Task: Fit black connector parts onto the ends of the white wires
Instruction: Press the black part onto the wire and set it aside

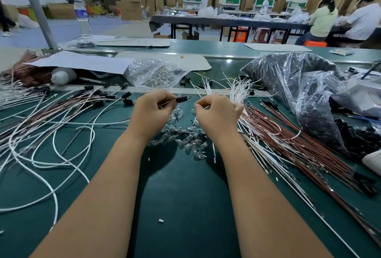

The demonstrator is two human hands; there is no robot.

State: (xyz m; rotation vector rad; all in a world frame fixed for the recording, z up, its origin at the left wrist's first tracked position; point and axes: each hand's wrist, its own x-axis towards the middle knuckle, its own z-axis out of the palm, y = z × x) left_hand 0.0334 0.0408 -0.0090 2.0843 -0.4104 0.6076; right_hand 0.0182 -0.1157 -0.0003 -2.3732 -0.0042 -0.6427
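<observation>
A black connector (181, 99) sits in the air just above the middle of the green table (185, 196), pinched by the fingers of the left hand (151, 111), with a thin reddish-brown wire running from its left end back into that hand. A short metal tip pokes out of its right end, pointing toward the right hand (216, 113). That hand is held close beside it but apart, its thumb and forefinger pinched on something small and pale; what it is cannot be told.

Just beyond the right hand a bundle of white wires (237, 88) fans out toward the far side. Below both hands lies a heap of small clear glass bulbs (185, 138). To the left, finished white and brown wires with black connectors on their ends (92, 97) spread in loose loops. To the right lie long straight brown and white wires (288, 138), and beyond them a large clear bag of black parts (299, 84). Farther back in the middle is a smaller clear bag of bulbs (152, 74). At the far left stands a water bottle (83, 18), and at the far right two people sit at another table.
</observation>
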